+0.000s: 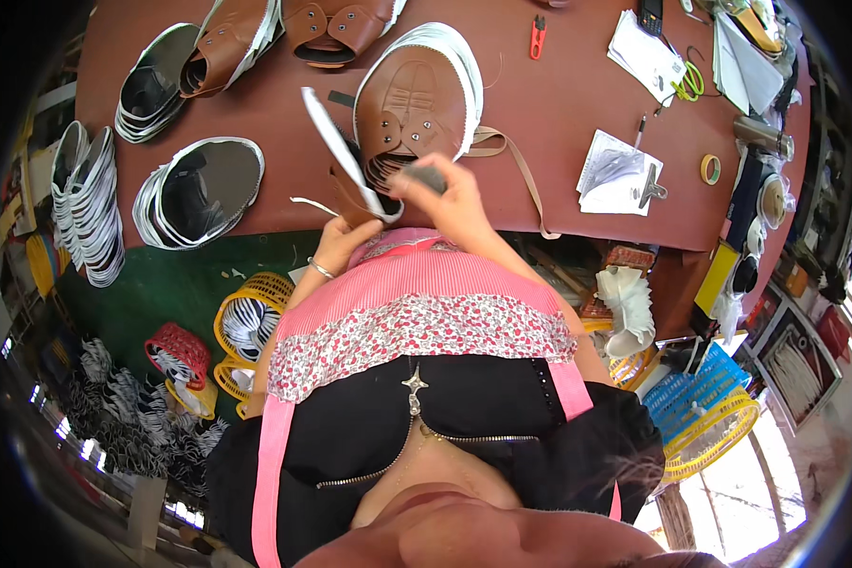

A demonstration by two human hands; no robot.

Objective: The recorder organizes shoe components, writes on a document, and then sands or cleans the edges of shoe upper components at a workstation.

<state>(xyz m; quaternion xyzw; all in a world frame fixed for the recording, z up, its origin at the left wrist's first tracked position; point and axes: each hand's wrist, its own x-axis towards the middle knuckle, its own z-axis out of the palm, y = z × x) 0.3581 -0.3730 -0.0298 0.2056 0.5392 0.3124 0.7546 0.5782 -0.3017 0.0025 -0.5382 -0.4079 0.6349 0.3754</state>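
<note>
Near the table's front edge, my left hand (336,244) is closed on the lower end of a brown shoe upper (350,201). The upper stands on its side with its white edge facing up. My right hand (456,199) is just right of it, fingers bent round a small dark rounded piece (430,178) whose kind I cannot make out. Directly beyond my hands lies a stack of brown leather shoe uppers (412,90) with white edges and metal eyelets. A tan strap (521,166) trails from the stack's right side.
More brown uppers (232,43) and dark-lined stacks (204,194) lie on the left of the red-brown table (303,204). Red snips (538,38), a clipboard with paper (620,175), a tape roll (710,168) and green-handled scissors (691,83) are on the right. Yellow baskets (251,308) stand below.
</note>
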